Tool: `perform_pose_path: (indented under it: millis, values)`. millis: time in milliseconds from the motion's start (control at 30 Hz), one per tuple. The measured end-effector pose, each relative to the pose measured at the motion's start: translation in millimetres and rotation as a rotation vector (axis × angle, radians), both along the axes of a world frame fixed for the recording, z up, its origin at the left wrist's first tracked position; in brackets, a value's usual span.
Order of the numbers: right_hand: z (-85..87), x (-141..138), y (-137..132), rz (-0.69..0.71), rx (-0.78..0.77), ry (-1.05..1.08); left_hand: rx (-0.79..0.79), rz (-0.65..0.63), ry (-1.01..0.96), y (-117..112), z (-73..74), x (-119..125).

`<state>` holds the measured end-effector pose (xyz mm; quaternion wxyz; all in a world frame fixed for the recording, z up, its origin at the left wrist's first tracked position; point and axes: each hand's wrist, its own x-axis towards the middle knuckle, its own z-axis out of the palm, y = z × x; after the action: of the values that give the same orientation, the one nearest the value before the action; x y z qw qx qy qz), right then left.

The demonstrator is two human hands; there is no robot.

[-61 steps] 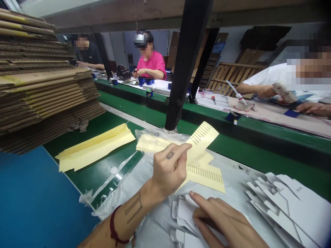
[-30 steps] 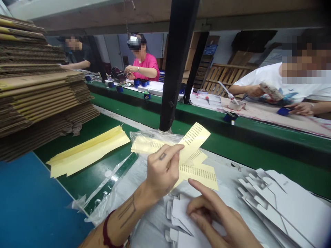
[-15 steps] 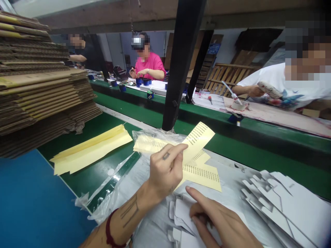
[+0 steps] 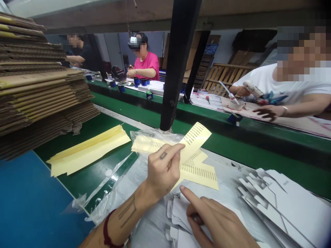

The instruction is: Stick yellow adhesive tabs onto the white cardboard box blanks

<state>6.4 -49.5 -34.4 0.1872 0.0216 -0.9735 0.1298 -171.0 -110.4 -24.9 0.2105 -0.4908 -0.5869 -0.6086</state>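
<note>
My left hand (image 4: 163,168) is closed, pinching a yellow strip of printed stickers (image 4: 197,137) between thumb and index finger. The strip tilts up to the right, its rows of small dark text facing me. More yellow sticker strips (image 4: 201,175) lie beneath it, some partly in a clear plastic bag (image 4: 155,135). Lower right, my right hand (image 4: 216,217) has its index finger stretched out and its thumb apart, with the other fingers curled. It hovers over folded white card boxes (image 4: 178,210), partly hiding them. I see nothing held in it.
Flat white cartons (image 4: 294,196) are stacked at right. Yellow paper strips (image 4: 88,151) lie at left, near a tall cardboard stack (image 4: 46,93). A black post (image 4: 178,62) stands ahead by the green conveyor (image 4: 134,109). Co-workers sit across it, one holding a glue gun (image 4: 253,89).
My hands keep nearly the same pose while the view shifts slightly. Across the conveyor, the co-worker in white now has a second hand in sight over the bench, and the glue gun has moved left.
</note>
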Motion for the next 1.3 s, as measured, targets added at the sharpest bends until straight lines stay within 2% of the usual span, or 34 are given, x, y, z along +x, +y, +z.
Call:
perform_pose_path:
  millis: [233,467,600,1067,1300]
  values:
    - [5.2,-4,-3,-0.032,0.053,-0.011,0.002,-0.004,-0.002,1,-0.8,0]
    - [11.2,-4,-10,-0.026,0.405,0.06,-0.011,0.003,-0.007,-1,-0.8,0]
    - [14.0,-2,-11,-0.005,0.499,0.064,-0.021,0.0,-0.012,-1,0.9,0]
    - [14.1,1,-8,-0.019,0.594,0.097,-0.015,0.004,0.001,0,1.0,-1]
    - [18.9,-1,-3,-0.094,0.421,0.134,-0.009,0.005,0.001,-2,0.5,-1]
